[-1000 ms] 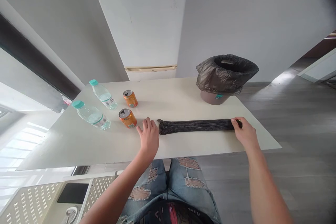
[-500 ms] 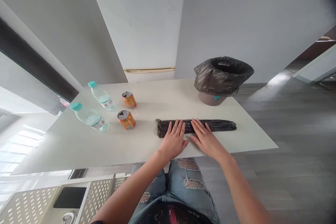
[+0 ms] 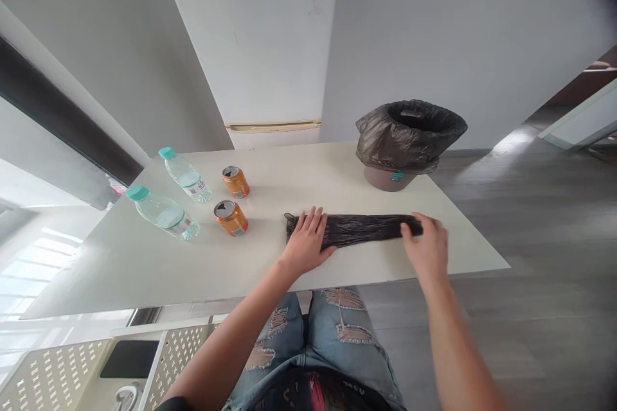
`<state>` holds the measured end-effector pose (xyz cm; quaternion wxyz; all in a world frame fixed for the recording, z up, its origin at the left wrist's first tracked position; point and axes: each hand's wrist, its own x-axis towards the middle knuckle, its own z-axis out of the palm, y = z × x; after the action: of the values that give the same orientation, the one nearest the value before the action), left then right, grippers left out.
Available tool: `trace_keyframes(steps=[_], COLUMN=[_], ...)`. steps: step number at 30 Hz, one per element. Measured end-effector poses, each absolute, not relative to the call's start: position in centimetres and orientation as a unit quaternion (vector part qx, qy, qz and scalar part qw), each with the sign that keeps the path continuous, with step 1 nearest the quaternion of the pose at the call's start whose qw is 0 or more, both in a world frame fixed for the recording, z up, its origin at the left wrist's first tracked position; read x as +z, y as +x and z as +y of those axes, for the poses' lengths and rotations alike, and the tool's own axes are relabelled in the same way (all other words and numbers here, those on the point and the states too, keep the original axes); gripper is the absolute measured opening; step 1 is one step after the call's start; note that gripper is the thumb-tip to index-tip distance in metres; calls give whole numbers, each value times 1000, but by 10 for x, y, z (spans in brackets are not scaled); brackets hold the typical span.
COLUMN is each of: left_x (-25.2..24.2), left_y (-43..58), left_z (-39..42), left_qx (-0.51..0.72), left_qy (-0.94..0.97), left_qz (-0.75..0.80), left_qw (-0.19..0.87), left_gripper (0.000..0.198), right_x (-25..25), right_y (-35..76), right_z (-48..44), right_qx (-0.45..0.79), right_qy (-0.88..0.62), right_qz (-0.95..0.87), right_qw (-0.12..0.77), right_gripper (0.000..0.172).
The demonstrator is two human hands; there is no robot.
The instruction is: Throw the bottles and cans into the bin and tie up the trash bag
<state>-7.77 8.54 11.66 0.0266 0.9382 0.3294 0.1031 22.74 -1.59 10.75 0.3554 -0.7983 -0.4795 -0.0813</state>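
Observation:
A black plastic bag, folded into a long narrow strip, lies across the white table in front of me. My left hand rests flat on its left part, fingers spread. At the strip's right end, my right hand has its thumb and fingers closed around the tip of the bag. Part of that end is hidden by the fingers.
Two clear bottles with teal caps and two orange cans stand on the table's left side. Behind the strip, at the right, is a bin lined with a dark bag. A white table edge runs along the near side.
My right hand has moved right from the strip's middle to its right end and closed on it. My left hand has slid slightly left, still flat on the bag.

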Motion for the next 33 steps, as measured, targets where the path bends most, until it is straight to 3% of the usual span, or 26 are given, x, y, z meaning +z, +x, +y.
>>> trace_keyframes(steps=[4, 6, 8, 10, 14, 17, 24, 29, 31, 33], left_x=[118, 119, 121, 123, 126, 125, 120, 122, 123, 123], left_y=[-98, -108, -117, -124, -130, -129, -127, -128, -129, -129], left_z=[103, 105, 105, 104, 102, 101, 99, 97, 97, 97], left_qx=[101, 105, 117, 130, 138, 139, 145, 155, 160, 164], left_qy=[935, 932, 927, 922, 920, 921, 925, 923, 921, 919], left_qz=[334, 339, 345, 350, 353, 352, 340, 340, 341, 341], left_qw=[58, 78, 92, 98, 96, 89, 86, 92, 100, 108], left_gripper=[83, 80, 77, 74, 72, 71, 61, 56, 55, 55], right_x=[103, 103, 106, 111, 121, 124, 122, 124, 124, 125], right_y=[283, 297, 300, 294, 260, 225, 153, 123, 118, 116], right_z=[-21, -19, -17, -15, -12, -7, 20, 34, 35, 34], right_qx=[-11, 63, 126, 180, 302, 362, 433, 249, 158, 84], right_qy=[-890, -902, -892, -852, -602, -428, -412, -507, -571, -622], right_qz=[-366, -351, -353, -339, -190, -88, -59, -189, -303, -463], right_qw=[273, 242, 254, 355, 714, 823, 799, 803, 746, 625], right_gripper=[79, 73, 57, 45, 42, 43, 46, 60, 50, 32])
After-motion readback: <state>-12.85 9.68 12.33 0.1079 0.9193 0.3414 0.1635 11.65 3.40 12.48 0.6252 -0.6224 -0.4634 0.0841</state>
